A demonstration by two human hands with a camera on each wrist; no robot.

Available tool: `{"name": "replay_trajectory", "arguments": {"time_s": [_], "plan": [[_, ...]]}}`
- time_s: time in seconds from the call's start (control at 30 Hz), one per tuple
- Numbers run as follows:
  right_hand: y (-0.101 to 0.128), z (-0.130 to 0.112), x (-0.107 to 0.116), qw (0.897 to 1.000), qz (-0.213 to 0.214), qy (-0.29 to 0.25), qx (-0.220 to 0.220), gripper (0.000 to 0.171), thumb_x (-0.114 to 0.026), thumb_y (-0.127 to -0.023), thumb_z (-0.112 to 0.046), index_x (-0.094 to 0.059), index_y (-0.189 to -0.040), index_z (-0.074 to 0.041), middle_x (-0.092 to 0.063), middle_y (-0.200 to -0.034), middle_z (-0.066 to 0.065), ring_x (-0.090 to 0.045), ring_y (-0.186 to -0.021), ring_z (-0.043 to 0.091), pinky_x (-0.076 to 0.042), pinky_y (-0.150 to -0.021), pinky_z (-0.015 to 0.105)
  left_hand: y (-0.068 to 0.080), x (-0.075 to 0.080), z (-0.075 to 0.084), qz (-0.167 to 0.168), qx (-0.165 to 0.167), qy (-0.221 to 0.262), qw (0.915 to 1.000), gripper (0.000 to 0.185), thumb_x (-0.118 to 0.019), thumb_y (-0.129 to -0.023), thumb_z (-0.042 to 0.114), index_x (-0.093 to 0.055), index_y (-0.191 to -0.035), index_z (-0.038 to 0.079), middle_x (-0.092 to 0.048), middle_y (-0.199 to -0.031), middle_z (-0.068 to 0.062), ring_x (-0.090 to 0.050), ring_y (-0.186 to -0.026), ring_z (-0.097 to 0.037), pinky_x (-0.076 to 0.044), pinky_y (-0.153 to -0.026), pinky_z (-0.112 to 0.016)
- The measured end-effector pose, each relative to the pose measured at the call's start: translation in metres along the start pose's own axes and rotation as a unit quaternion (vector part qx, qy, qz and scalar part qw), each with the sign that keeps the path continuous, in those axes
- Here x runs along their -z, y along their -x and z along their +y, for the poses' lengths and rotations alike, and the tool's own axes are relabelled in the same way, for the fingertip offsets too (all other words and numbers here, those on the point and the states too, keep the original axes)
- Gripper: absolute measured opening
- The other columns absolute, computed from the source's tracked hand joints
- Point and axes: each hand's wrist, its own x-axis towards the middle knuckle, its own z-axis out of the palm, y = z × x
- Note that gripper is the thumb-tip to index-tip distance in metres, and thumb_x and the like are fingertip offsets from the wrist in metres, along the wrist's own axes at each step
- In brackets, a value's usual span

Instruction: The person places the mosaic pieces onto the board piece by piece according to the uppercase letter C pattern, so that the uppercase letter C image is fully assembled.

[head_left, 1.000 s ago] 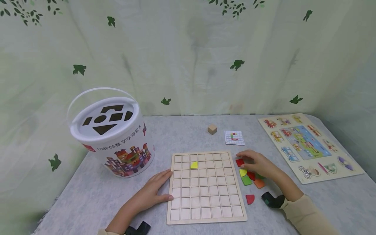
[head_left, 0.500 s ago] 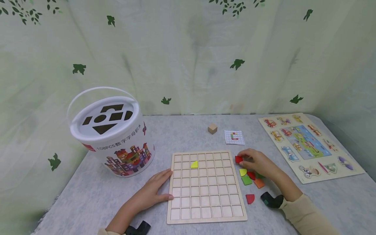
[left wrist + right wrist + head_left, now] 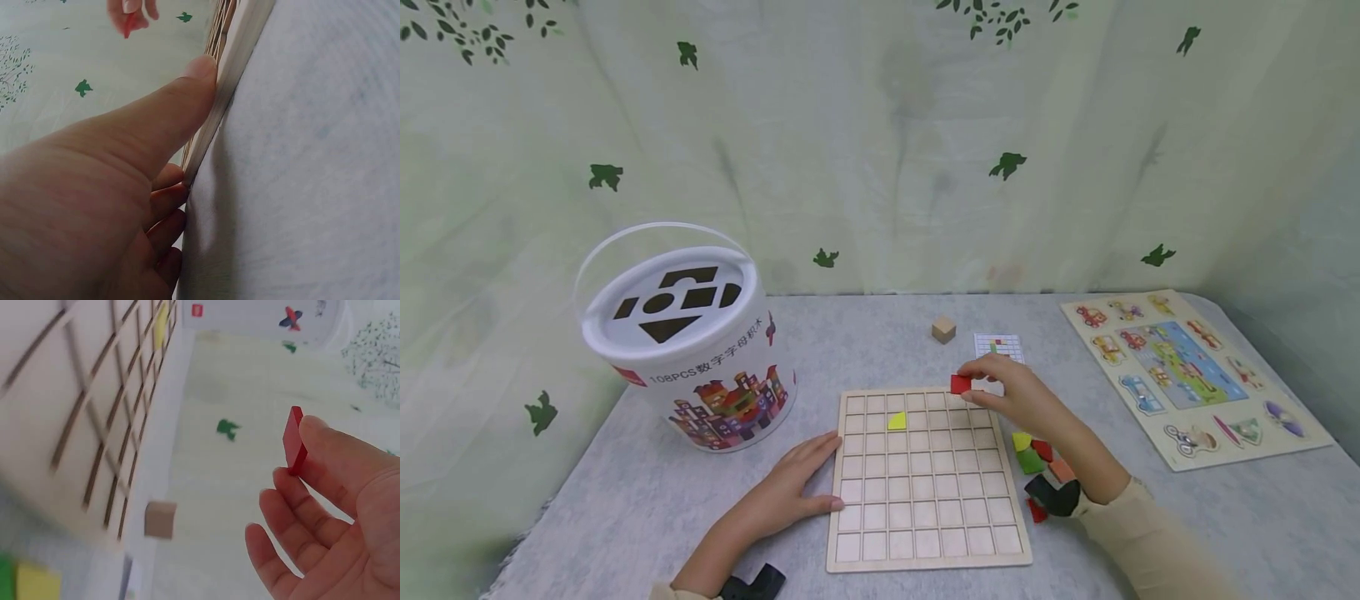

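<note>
A wooden grid board point(image 3: 925, 479) lies flat on the grey table, with one yellow quarter-round tile point(image 3: 896, 422) in a cell near its top left. My left hand point(image 3: 793, 487) rests against the board's left edge point(image 3: 222, 103), thumb and fingers straight. My right hand point(image 3: 1011, 396) pinches a red square tile point(image 3: 960, 383) point(image 3: 294, 440) between thumb and fingers, lifted just above the board's top right cells. A heap of loose coloured tiles point(image 3: 1033, 454) lies beside the board's right edge, partly hidden by my right wrist.
A white bucket point(image 3: 688, 346) with shape holes in its lid stands at the left. A small wooden cube point(image 3: 943, 329) and a pattern card point(image 3: 997, 344) lie behind the board. A picture puzzle board point(image 3: 1187, 371) lies at the right. A leaf-print curtain hangs behind.
My right hand lifted the red tile from the heap beside the board and carried it up and left over the board's top right corner. The left hand stayed put.
</note>
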Motion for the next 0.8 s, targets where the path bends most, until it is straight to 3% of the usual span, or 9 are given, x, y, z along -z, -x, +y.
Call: {"name": "replay_trajectory", "arguments": {"time_s": [0.13, 0.23, 0.53, 0.8], "plan": [[-0.012, -0.01, -0.014, 0.999, 0.009, -0.031, 0.043, 0.028, -0.06, -0.075, -0.027, -0.056, -0.101, -0.016, -0.052, -0.092, -0.01, -0.048, -0.086, 0.018, -0.042, -0.073, 0.034, 0.0, 0.0, 0.0, -0.003, 0.002, -0.001, 1.0, 0.083, -0.057, -0.064, 0.055, -0.025, -0.131, 0.018, -0.022, -0.134, 0.002, -0.018, -0.12, -0.023, -0.021, -0.092, -0.047], [-0.018, -0.011, -0.028, 0.997, -0.002, -0.05, 0.052, 0.027, -0.06, -0.075, -0.023, -0.056, -0.1, -0.014, -0.052, -0.092, -0.008, -0.048, -0.085, 0.019, -0.042, -0.072, 0.034, 0.0, 0.0, 0.0, -0.002, 0.001, 0.002, 1.0, 0.083, -0.057, -0.064, 0.054, -0.026, -0.131, 0.018, -0.022, -0.134, 0.002, -0.018, -0.12, -0.023, -0.021, -0.092, -0.047], [-0.023, 0.005, -0.057, 0.993, -0.113, -0.032, -0.031, 0.025, -0.06, -0.075, -0.022, -0.057, -0.099, -0.014, -0.051, -0.092, -0.005, -0.047, -0.081, 0.011, -0.041, -0.067, 0.025, 0.0, 0.0, 0.001, -0.001, -0.005, 0.001, 1.0, 0.082, -0.057, -0.064, 0.054, -0.026, -0.131, 0.017, -0.022, -0.134, 0.001, -0.018, -0.12, -0.023, -0.021, -0.092, -0.046], [-0.023, 0.01, -0.062, 0.992, -0.122, -0.007, 0.009, 0.025, -0.061, -0.074, -0.026, -0.058, -0.096, -0.013, -0.052, -0.087, -0.005, -0.046, -0.077, 0.008, -0.041, -0.067, 0.023, 0.001, 0.002, 0.003, -0.008, 0.003, 0.005, 1.0, 0.083, -0.058, -0.064, 0.054, -0.025, -0.131, 0.017, -0.021, -0.134, 0.001, -0.018, -0.12, -0.023, -0.02, -0.093, -0.046]]}}
